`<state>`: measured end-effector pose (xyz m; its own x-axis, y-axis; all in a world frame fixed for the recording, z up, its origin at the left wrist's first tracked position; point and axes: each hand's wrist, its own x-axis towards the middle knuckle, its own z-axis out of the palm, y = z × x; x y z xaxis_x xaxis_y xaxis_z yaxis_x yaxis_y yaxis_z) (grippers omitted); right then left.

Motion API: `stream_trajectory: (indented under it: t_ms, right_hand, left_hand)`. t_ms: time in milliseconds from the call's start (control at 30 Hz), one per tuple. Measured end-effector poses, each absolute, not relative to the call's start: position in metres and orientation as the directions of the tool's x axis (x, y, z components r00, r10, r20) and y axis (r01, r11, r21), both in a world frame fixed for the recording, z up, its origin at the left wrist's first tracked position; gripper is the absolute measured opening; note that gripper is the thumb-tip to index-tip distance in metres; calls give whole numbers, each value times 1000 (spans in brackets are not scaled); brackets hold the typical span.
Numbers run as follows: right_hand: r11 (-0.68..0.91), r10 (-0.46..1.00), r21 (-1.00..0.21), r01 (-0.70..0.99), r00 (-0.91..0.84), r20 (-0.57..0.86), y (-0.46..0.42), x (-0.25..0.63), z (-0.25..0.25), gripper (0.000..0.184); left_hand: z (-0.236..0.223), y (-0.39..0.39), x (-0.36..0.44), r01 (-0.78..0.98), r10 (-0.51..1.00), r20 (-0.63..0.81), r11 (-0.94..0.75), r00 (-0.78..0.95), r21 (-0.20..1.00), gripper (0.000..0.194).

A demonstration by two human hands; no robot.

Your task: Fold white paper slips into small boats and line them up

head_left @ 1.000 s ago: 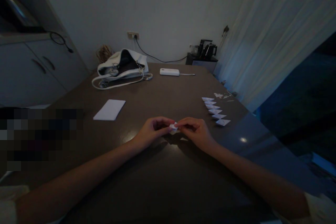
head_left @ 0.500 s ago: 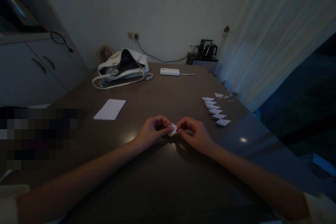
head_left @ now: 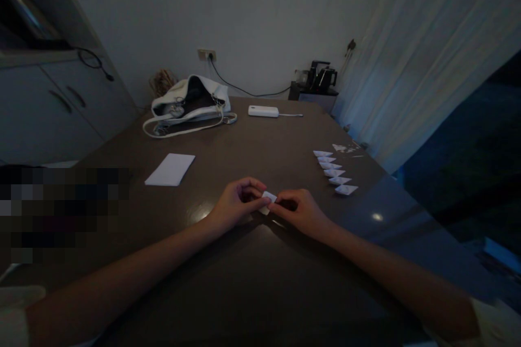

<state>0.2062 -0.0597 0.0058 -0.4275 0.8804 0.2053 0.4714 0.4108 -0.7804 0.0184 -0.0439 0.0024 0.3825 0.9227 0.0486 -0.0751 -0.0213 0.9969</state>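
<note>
Between my two hands is a small folded piece of white paper (head_left: 268,196), just above the dark table. My left hand (head_left: 240,200) pinches its left side with thumb and forefinger. My right hand (head_left: 303,210) is closed on its right edge, the thumb tip close to the left thumb. Fingertips cover part of the folds. To the right stands a row of several small white paper boats (head_left: 334,172). A stack of white paper sheets (head_left: 171,169) lies to the left of my hands.
A white handbag (head_left: 191,105) lies at the table's far left. A white power strip (head_left: 263,111) with a cable is at the far middle. Paper scraps (head_left: 345,148) lie beyond the boats, near the right edge. A black kettle (head_left: 325,77) stands behind the table.
My right hand has moved slightly down and left, its thumb now nearer the left thumb. The paper has turned a little in the fingers. The rest stays put.
</note>
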Motion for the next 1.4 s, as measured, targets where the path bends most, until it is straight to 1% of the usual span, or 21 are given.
stream_trajectory:
  t_ms: [133,267,400,567,733,867,1067,1200,1400]
  right_hand:
    - [445,871,-764,467,-425,248,-60,206,5,24]
    - [462,857,-766,447,-446,257,-61,206,7,19]
    - [469,850,-761,449,-465,250,-62,206,9,19]
    - [465,854,-759,456,-459,247,-62,206,5,24]
    - [430,864,-765,479,-463,196,-63,206,3,28]
    - [437,864,-757,486,-460,204,-64,205,5,28]
    - [391,885,-826,405,-411,217,-61,207,4,32]
    - [340,913,-840,423,-363,187,-59,206,0,35]
    - [360,911,-807,467,-363,197,-59,205,0,30]
  left_hand:
    - [7,-45,18,-55,921,30,-10,387,998,23]
    - [9,-45,17,5,907,42,-49,420,999,14]
    - [8,-47,16,32,907,98,-121,409,992,13]
    - [10,-50,17,46,914,150,-180,377,983,13]
    - [12,-52,17,33,908,133,-159,398,987,14]
    - [12,-52,19,-17,909,95,-97,406,995,14]
    - [10,-50,19,-20,900,103,-104,423,994,15]
    - [7,-48,17,24,896,104,-127,432,992,14]
    - [7,-47,14,96,913,110,-159,393,983,15]
